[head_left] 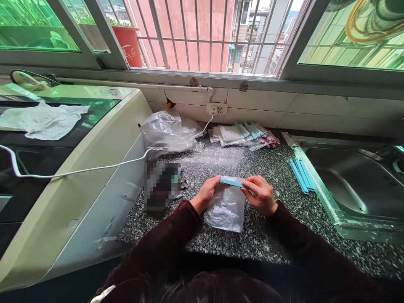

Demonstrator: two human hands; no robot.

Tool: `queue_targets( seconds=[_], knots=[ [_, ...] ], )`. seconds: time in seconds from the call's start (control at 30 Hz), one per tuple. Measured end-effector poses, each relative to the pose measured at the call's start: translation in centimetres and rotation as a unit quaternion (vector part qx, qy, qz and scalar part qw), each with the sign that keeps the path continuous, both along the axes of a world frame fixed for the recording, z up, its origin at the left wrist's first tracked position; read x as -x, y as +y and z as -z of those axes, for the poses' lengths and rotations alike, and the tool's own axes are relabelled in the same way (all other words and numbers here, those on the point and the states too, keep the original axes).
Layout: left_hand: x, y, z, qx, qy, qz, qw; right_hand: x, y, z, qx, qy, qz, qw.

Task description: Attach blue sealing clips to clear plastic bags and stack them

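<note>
A clear plastic bag [225, 210] hangs or lies over the speckled counter between my hands, with a light-blue bag sealing clip [232, 182] across its top edge. My left hand [206, 193] is closed at the clip's left end and the bag's upper left corner. At the clip's right end, my right hand [260, 195] pinches it between thumb and fingers. Whether the clip is fully closed along the bag I cannot tell.
Several blue clips [301, 174] lie beside the steel sink [347, 168]. Clipped bags [233, 134] are piled by the wall, near crumpled plastic bags [170, 130]. A white cable [94, 170] crosses the washing machine [104, 181]. A blurred dark item [160, 185] lies left.
</note>
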State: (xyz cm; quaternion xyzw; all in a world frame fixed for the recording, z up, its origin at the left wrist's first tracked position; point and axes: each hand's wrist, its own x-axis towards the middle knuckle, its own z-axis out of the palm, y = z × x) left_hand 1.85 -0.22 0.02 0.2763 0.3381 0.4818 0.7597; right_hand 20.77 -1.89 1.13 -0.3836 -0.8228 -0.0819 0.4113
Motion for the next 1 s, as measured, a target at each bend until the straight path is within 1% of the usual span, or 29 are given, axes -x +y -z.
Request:
queue_targets(
  seconds=[0.3,0.47,0.63,0.87,1.0],
  knots=[
    [0.0,0.2,0.4,-0.009,0.018,-0.009,1.000,0.0,0.0,0.0,0.013,0.005,0.000,1.000],
    [0.0,0.3,0.7,-0.007,0.048,-0.010,0.999,-0.1,0.1,-0.1,0.027,0.028,-0.012,0.999],
    [0.0,0.4,1.0,-0.004,0.072,-0.007,0.997,-0.1,0.2,0.0,0.025,0.041,-0.014,0.999],
    [0.0,0.3,0.5,-0.005,0.072,-0.022,0.997,0.0,0.2,-0.3,0.030,0.067,-0.018,0.997],
    [0.0,0.3,0.5,-0.014,0.078,-0.030,0.996,0.1,0.0,-0.7,0.030,0.076,0.002,0.997]
  ],
)
